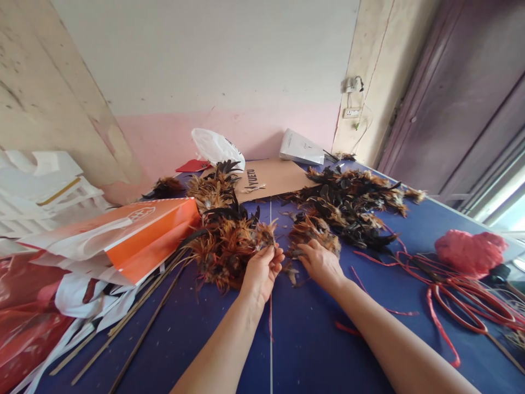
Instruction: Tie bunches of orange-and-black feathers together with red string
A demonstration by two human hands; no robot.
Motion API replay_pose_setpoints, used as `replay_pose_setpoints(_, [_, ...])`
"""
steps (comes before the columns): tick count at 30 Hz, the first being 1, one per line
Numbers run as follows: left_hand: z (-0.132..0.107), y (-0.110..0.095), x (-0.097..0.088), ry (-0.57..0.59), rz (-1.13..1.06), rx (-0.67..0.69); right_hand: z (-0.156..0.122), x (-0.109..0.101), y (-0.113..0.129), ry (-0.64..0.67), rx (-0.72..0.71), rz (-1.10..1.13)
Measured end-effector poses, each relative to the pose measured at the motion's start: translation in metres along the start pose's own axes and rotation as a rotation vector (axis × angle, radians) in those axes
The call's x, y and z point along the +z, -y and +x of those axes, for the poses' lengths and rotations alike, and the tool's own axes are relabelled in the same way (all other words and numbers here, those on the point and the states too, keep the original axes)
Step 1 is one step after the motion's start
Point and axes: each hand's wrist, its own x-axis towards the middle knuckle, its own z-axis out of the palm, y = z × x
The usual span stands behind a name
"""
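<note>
My left hand (pixel 264 269) is closed, its thumb and fingertips pinching a small tuft of brown feathers (pixel 266 234). A thin red strip (pixel 270 317) hangs below it. Just left lies a pile of tied brown and black feather bunches (pixel 223 246). My right hand (pixel 322 264) has its fingers curled down into a loose heap of brown feathers (pixel 315 230), and its fingertips are partly hidden there. A few loose grey-brown feathers (pixel 291 273) lie on the blue table (pixel 311 339) between the hands.
Dark feather bunches (pixel 348 200) spread at the back right. Scissors with red handles (pixel 463 306), red strips and a pink plastic bundle (pixel 470 251) lie right. An orange bag (pixel 151 235) and thin sticks (pixel 143 323) are left. Flattened cardboard (pixel 279 178) lies behind.
</note>
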Motion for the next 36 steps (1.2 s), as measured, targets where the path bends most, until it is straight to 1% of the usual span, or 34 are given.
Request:
replay_pose_setpoints(3, [0.000, 0.000, 0.000, 0.016, -0.007, 0.005, 0.001, 0.003, 0.004, 0.049, -0.025, -0.081])
replay_pose_setpoints(5, [0.001, 0.000, 0.000, 0.027, -0.008, 0.005, 0.000, 0.002, 0.004, 0.048, -0.023, -0.068])
replay_pose_setpoints(7, [0.001, 0.000, -0.001, 0.031, -0.008, 0.006, 0.000, 0.000, 0.002, 0.017, 0.001, 0.009])
replay_pose_setpoints(9, [0.001, 0.000, -0.001, 0.027, -0.006, 0.006, 0.001, -0.002, -0.002, -0.040, 0.043, 0.145])
replay_pose_setpoints(11, [0.000, -0.001, -0.001, 0.014, -0.005, 0.006, 0.003, -0.003, -0.007, -0.095, 0.114, 0.336])
replay_pose_setpoints(13, [0.000, -0.001, -0.001, 0.007, 0.000, 0.003, 0.005, -0.005, -0.012, -0.111, 0.236, 0.615])
replay_pose_setpoints(15, [0.001, 0.000, -0.001, 0.009, 0.015, -0.008, 0.006, -0.008, -0.015, -0.059, 0.374, 0.986])
replay_pose_setpoints(17, [0.001, 0.004, -0.002, 0.023, 0.045, -0.032, 0.005, -0.012, -0.017, 0.008, 0.473, 1.351])
replay_pose_setpoints(18, [0.001, 0.006, -0.002, 0.035, 0.063, -0.050, 0.004, -0.015, -0.016, 0.038, 0.504, 1.489])
replay_pose_setpoints(20, [0.001, 0.011, -0.002, 0.070, 0.099, -0.089, 0.001, -0.020, -0.012, 0.086, 0.542, 1.649])
replay_pose_setpoints(22, [-0.001, 0.015, -0.001, 0.118, 0.118, -0.128, -0.002, -0.023, -0.006, 0.132, 0.536, 1.705])
replay_pose_setpoints(25, [-0.004, 0.018, 0.002, 0.198, 0.096, -0.195, -0.006, -0.023, 0.003, 0.173, 0.467, 1.698])
replay_pose_setpoints(29, [-0.008, 0.017, 0.004, 0.236, 0.059, -0.246, -0.009, -0.019, 0.008, 0.136, 0.423, 1.620])
replay_pose_setpoints(36, [-0.009, 0.018, 0.005, 0.279, 0.069, -0.245, -0.010, -0.013, 0.011, 0.080, 0.369, 1.468])
